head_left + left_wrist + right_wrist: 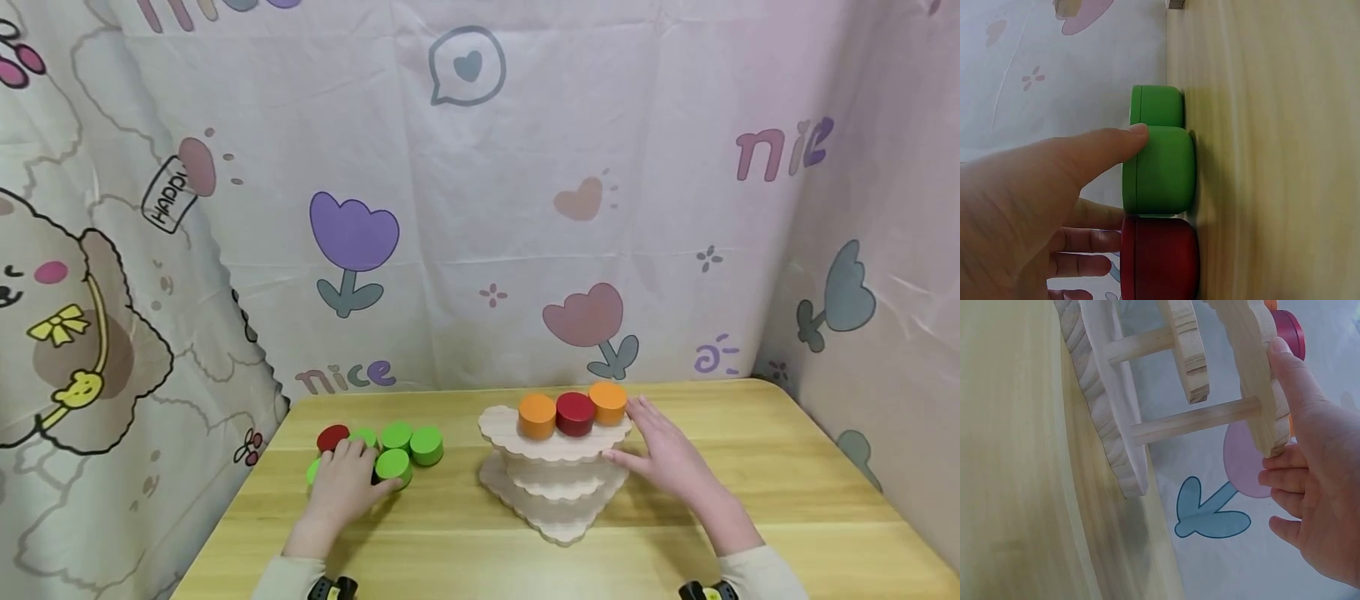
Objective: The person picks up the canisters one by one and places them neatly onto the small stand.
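The left hand (pixel 341 483) is over the group of cylinders at lower left of the head view, fingers loosely spread. In the left wrist view its thumb tip meets the rim of a green cylinder (pixel 1160 170) at center; the images do not confirm a full grip. A red cylinder (pixel 1160 259) sits just beside it, at bottom center. Further green cylinders (pixel 427 446) stand around the hand on the table (pixel 427 550), and another red piece (pixel 332 436), possibly the same one, shows behind the fingers.

Right of center in the head view stands a tiered wooden stand (pixel 555 486). Its top board carries two orange cylinders (pixel 537 417) with a dark red cylinder (pixel 575 415) between them. The right hand (pixel 675 458) is spread at the board's right end, thumb and fingertips against the edge.

A printed curtain (pixel 465 200) fills the upper frame.

Step in hand, as judged: selection of a cylinder at left, with the right hand apparently steadying the stand. The next move calls for thumb and fingers to close on one cylinder without displacing its neighbors.
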Demonstrator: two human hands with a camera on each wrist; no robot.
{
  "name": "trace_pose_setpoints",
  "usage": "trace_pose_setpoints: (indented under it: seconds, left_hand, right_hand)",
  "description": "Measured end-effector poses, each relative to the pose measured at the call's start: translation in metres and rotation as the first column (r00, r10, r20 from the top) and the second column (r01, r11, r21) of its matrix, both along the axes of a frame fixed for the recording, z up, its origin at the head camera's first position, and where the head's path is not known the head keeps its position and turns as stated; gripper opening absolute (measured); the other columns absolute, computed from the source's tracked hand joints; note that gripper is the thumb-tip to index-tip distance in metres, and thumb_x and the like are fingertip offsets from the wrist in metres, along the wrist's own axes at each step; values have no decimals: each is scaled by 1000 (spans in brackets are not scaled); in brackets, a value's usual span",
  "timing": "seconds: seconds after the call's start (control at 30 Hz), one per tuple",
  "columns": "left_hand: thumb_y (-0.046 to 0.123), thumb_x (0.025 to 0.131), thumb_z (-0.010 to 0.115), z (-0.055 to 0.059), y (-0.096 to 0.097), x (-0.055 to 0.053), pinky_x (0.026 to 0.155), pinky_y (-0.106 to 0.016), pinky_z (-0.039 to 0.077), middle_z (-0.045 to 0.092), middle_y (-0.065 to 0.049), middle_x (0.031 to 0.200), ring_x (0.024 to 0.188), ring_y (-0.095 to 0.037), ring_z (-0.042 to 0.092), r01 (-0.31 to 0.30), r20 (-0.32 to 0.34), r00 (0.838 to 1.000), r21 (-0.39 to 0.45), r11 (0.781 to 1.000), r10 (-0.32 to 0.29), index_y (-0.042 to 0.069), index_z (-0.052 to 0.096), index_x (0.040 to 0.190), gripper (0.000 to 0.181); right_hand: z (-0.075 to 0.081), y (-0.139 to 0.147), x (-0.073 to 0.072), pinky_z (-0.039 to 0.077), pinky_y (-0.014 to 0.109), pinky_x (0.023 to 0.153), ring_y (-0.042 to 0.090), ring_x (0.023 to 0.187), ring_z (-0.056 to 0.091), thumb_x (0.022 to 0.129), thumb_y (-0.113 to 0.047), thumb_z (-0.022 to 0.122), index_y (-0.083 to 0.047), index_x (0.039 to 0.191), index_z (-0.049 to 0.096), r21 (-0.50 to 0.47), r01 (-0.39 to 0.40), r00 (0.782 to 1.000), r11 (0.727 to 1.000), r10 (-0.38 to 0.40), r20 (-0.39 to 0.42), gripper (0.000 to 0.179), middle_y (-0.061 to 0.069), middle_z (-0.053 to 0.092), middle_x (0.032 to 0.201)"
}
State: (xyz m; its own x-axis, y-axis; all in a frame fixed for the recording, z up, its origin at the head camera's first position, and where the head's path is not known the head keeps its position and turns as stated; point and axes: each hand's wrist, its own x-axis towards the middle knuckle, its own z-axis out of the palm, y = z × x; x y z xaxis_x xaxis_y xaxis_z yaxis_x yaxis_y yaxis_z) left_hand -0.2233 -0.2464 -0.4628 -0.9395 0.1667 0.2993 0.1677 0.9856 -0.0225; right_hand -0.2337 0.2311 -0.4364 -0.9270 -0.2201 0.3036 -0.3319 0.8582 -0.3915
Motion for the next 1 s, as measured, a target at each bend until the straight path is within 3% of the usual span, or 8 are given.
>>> trace_pose_setpoints:
  seconds: [0.37,0.8,1.0]
  left_hand:
    - [59,78,70,0,1,0,80,-46,39,57,-10,103,102,-30,51,3,37,999,15,1000,-3,5,67,111,63]
    - [63,72,74,3,-3,2,74,-39,38,57,-6,99,95,-24,49,43,6,999,22,999,-43,6,69,101,64]
    - [62,73,73,4,0,-1,76,-39,39,58,-7,104,98,-25,50,54,15,998,38,998,-55,4,68,108,68]
  right_hand:
    - [1,0,3,25,60,114,45,144,26,80,-61,67,5,144,40,7,-4,1000,1000,4,-8,96,25,34,153]
    - [-1,-3,1,26,60,113,45,144,26,80,-64,66,4,145,39,-1,-1,1000,1000,1,-3,97,24,34,154]
    - [-1,-1,1,25,61,114,45,144,26,79,-63,67,4,145,38,-1,6,1000,1000,-6,15,99,24,33,154]
